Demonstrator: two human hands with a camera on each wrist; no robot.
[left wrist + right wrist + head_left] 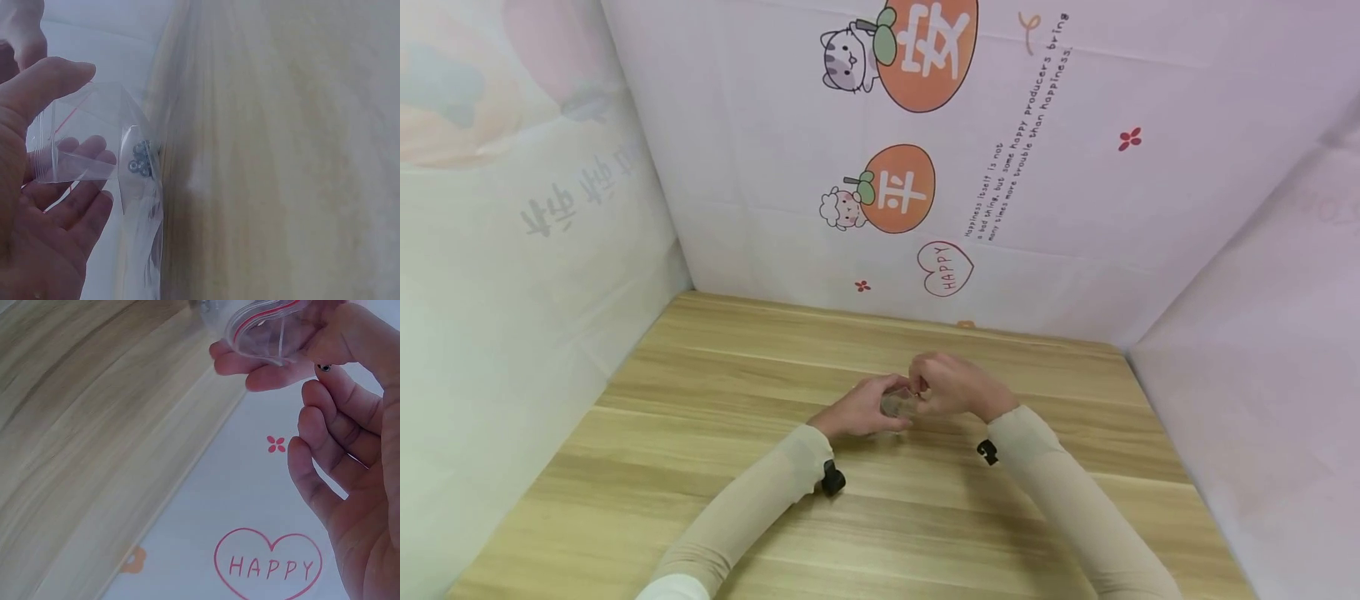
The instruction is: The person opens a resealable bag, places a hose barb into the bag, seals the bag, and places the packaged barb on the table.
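Near the middle of the table, the left hand holds a small clear zip-lock bag with a red line along its mouth. Its thumb lies on one side of the bag and its fingers on the other. Several small metal nuts lie in the bottom of the bag, which is close to the tabletop. The right hand is at the bag's open mouth, pinching one small dark metal nut between thumb and index finger. Its other fingers are bent and hold nothing.
The wood-grain table is enclosed by a printed white cloth at the back and cloth walls on both sides. A black wrist strap piece sits at the left cuff, another at the right.
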